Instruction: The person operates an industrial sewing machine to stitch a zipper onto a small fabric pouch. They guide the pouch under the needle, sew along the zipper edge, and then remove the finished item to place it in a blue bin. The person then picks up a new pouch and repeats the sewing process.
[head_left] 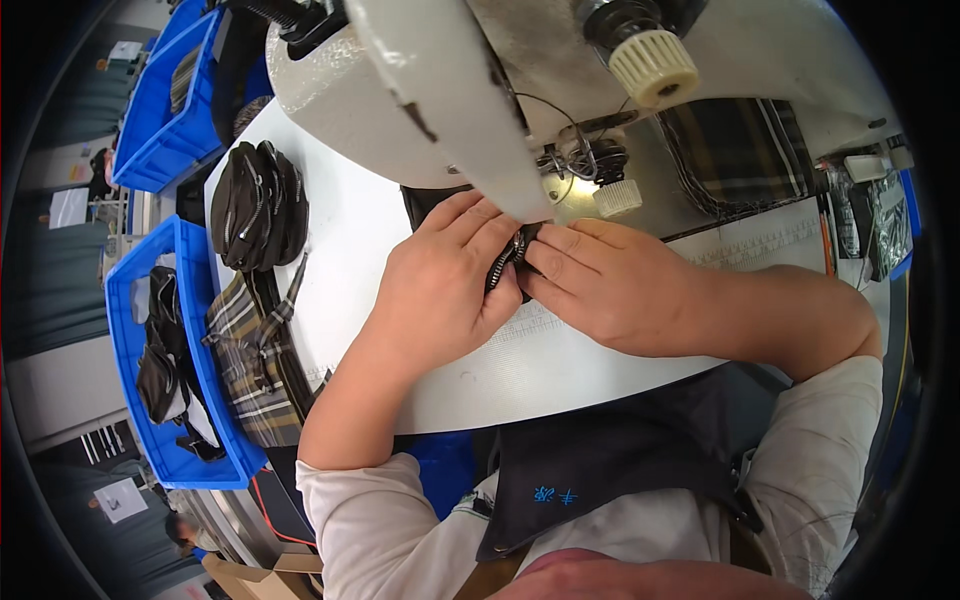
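Observation:
A dark fabric piece with a metal zipper [502, 260] lies beneath the white sewing machine head [390, 100]. My left hand [455, 280] grips it from the left, thumb and fingers closed at the zipper. My right hand [600, 290] pinches the same piece from the right, its fingertips beside the zipper. The machine's needle area [560, 165] is just above my right hand, partly hidden by the head casing. Folded plaid fabric [730, 150] lies at the back right of the machine bed.
A stack of dark zippered pieces [258, 205] and plaid fabric [255, 350] sit at the table's left. Blue bins [128, 330] stand beyond. A ruler strip [740, 255], pens [828, 235] and small packets [868, 220] lie at right. Another person [185, 530] is far at lower left.

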